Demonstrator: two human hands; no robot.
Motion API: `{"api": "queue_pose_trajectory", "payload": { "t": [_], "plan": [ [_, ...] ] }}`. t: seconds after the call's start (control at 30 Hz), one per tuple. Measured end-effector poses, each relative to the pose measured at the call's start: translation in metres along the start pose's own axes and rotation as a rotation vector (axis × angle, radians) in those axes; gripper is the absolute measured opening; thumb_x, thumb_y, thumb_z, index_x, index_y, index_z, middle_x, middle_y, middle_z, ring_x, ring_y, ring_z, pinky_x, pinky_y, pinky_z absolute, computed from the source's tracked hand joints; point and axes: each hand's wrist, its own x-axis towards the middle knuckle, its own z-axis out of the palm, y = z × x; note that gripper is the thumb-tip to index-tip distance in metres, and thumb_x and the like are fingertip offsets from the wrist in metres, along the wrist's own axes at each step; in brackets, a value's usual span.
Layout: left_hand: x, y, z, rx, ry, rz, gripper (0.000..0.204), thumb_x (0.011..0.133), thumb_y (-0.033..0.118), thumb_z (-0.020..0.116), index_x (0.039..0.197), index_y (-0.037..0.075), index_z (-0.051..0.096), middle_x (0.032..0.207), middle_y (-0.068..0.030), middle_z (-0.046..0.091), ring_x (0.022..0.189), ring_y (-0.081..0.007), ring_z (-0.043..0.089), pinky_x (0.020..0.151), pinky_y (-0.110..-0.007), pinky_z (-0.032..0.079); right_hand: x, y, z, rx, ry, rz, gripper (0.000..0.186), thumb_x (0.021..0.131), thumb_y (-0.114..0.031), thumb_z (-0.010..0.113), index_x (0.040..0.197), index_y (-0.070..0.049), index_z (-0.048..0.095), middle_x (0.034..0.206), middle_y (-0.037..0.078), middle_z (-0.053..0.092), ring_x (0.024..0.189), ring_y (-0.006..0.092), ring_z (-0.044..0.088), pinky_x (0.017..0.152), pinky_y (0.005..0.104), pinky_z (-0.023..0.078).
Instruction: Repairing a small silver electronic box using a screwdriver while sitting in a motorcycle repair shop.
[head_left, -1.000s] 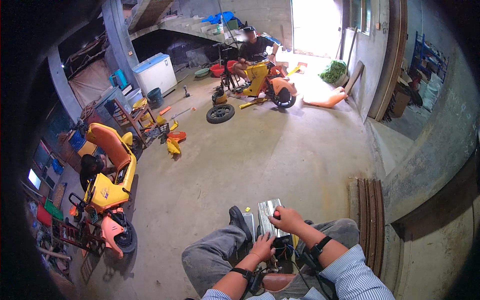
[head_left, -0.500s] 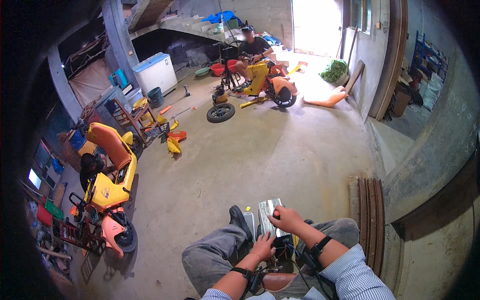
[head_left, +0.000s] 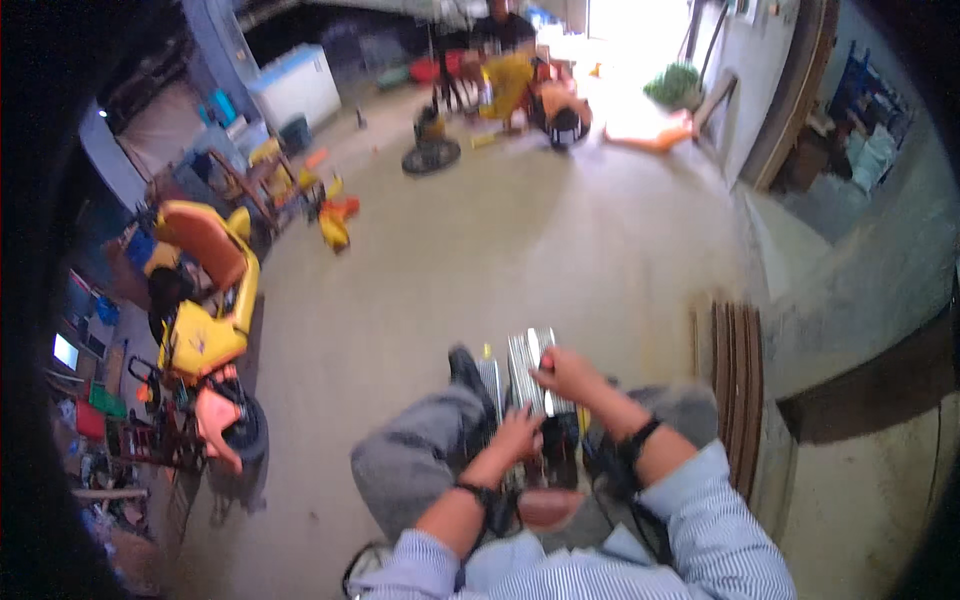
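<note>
The picture is blurred. My right hand (head_left: 562, 372) is closed round the red handle (head_left: 547, 360) of a tool over a ribbed silver metal box (head_left: 530, 348) between my legs; the tool's tip is hidden. My left hand (head_left: 518, 432) lies at the box's lower end, its fingers too smeared to read. A second silver ribbed piece (head_left: 487, 378) stands just left of the box. Dark parts and cables sit below it, beside a brown pad (head_left: 548, 508).
A yellow-orange scooter (head_left: 205, 335) stands at left, a person (head_left: 172, 285) low beside it. Another person (head_left: 500, 30) is behind a partly dismantled scooter (head_left: 505, 90). A loose wheel (head_left: 430, 155) and coloured panels (head_left: 335, 225) lie on the floor. Rusty metal lengths (head_left: 730, 400) are at right.
The view has shifted and blurred, with the floor, scooters and my hands appearing higher in the picture. My hands keep about the same places on the box.
</note>
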Motion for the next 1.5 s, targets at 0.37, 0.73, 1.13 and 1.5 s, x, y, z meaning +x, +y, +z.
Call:
{"api": "queue_pose_trajectory", "payload": {
  "t": [0.37,0.73,1.13,1.5],
  "plan": [
    [-0.012,0.008,-0.014,0.007,0.078,0.041,0.05,0.078,0.025,0.067,0.127,0.017,0.058,0.146,-0.0161,0.035,0.123,-0.0414,0.043,0.101,-0.047,0.043,-0.007,-0.027,-0.03,-0.004,0.006,0.044,0.041,0.084,-0.042,0.067,0.091,-0.003,0.057,0.076,0.018,0.065,0.072,0.0361,0.064,0.067,0.0419,0.049],
    [-0.005,0.014,-0.008,-0.193,0.114,-0.059,0.054,0.077,0.021,0.069,0.122,0.0,0.048,0.131,-0.0227,0.046,0.121,-0.0414,0.044,0.103,-0.049,0.039,-0.001,-0.011,-0.015,-0.062,-0.142,0.078,0.042,0.083,-0.049,0.065,0.092,-0.008,0.059,0.086,0.017,0.067,0.081,0.0384,0.065,0.071,0.0468,0.051],
    [0.006,-0.003,0.011,-0.021,0.026,-0.039,0.078,0.079,0.029,0.069,0.145,0.011,0.031,0.153,-0.0143,0.026,0.137,-0.0393,0.029,0.108,-0.05,0.034,-0.01,-0.028,-0.027,-0.136,-0.19,0.002,0.043,0.081,-0.047,0.065,0.076,-0.005,0.057,0.073,0.02,0.064,0.074,0.042,0.062,0.066,0.0487,0.049],
    [0.007,0.002,0.009,0.035,-0.043,-0.07,0.08,0.082,0.033,0.067,0.148,0.011,0.027,0.156,-0.016,0.02,0.142,-0.0379,0.023,0.113,-0.054,0.024,-0.001,0.007,-0.012,0.139,-0.167,0.12,0.04,0.081,-0.043,0.064,0.074,-0.004,0.062,0.076,0.019,0.066,0.072,0.0369,0.063,0.067,0.043,0.051]
  ]
}}
